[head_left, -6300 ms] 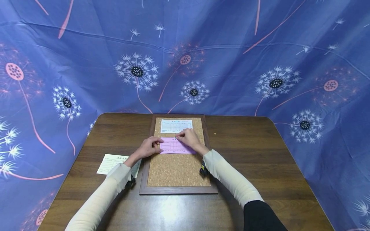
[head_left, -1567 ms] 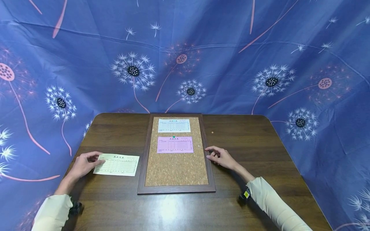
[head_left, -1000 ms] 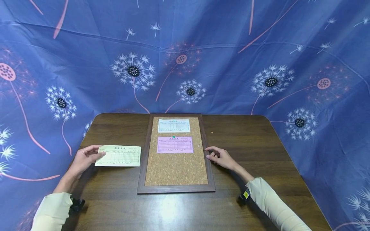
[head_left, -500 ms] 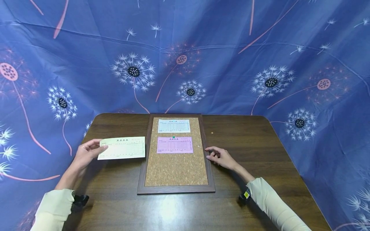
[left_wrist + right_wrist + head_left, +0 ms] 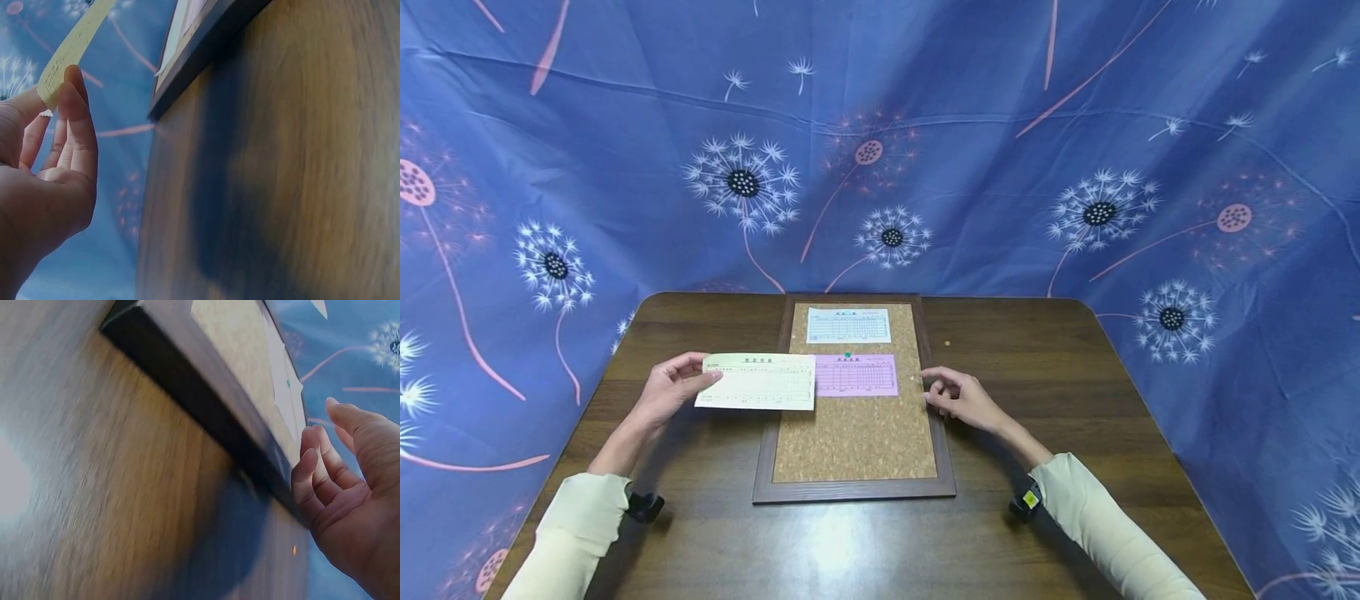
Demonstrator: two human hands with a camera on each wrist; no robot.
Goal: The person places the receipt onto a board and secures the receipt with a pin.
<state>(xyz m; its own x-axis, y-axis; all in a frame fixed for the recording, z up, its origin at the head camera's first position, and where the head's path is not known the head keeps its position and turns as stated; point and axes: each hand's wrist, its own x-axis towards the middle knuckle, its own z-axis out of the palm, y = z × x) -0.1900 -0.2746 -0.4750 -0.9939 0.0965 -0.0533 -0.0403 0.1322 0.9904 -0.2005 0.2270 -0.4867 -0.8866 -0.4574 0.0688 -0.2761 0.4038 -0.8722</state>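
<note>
My left hand [image 5: 664, 393] pinches a pale yellow printed form slip [image 5: 758, 383] by its left end, between thumb and fingers. The slip [image 5: 67, 53] is raised off the table; its right part hangs over the left frame of the cork board [image 5: 857, 446] and covers the left edge of a pink slip [image 5: 861, 379]. A green pushpin [image 5: 847, 355] sits at the pink slip's top. Higher on the board lies a white-blue slip [image 5: 848, 329]. By the board's right frame hovers my right hand [image 5: 966, 402], fingers loosely bent, with nothing visible held in the right wrist view.
The board lies on a dark wooden table [image 5: 1060, 375]. A small pale dot-like object [image 5: 947, 343] is on the wood right of the board, and a tiny whitish one [image 5: 913, 377] on the cork. A blue dandelion-print curtain [image 5: 985, 192] hangs behind and at both sides.
The pink slip, earlier under both hands, now lies pinned. My left hand has lifted the yellow slip from the table and carried it right, over the board's edge. The right hand has barely shifted lately.
</note>
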